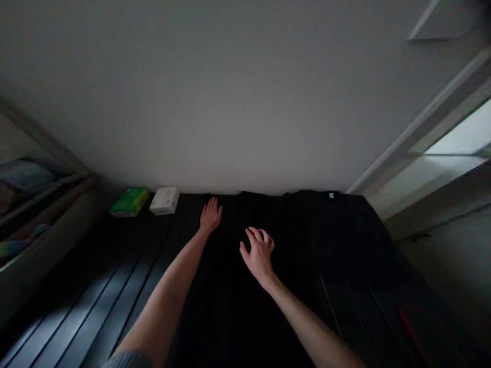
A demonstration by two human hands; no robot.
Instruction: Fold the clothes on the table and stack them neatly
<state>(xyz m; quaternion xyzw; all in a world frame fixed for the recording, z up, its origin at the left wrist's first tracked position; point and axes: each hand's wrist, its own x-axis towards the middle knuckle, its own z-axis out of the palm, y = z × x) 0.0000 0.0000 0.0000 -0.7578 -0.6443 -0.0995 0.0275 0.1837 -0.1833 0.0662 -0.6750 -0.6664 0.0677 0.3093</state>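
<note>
Black cloth (238,286), perhaps a garment, lies spread on a dark slatted surface; its outline is hard to make out in the dim light. At its far edge, close to the wall, my left hand (210,214) rests flat with the fingers stretched out. My right hand (260,253) is over the middle of the cloth, its fingers apart and slightly bent, with nothing in them. Whether it touches the cloth I cannot tell. A small white tag (331,194) shows on the dark cloth at the far right.
A green box (130,201) and a white box (164,200) stand at the far left against the grey wall (245,102). Dark slats (99,306) run along the left. A red-edged dark thing (425,332) lies near right. Shelves (34,204) stand at the left.
</note>
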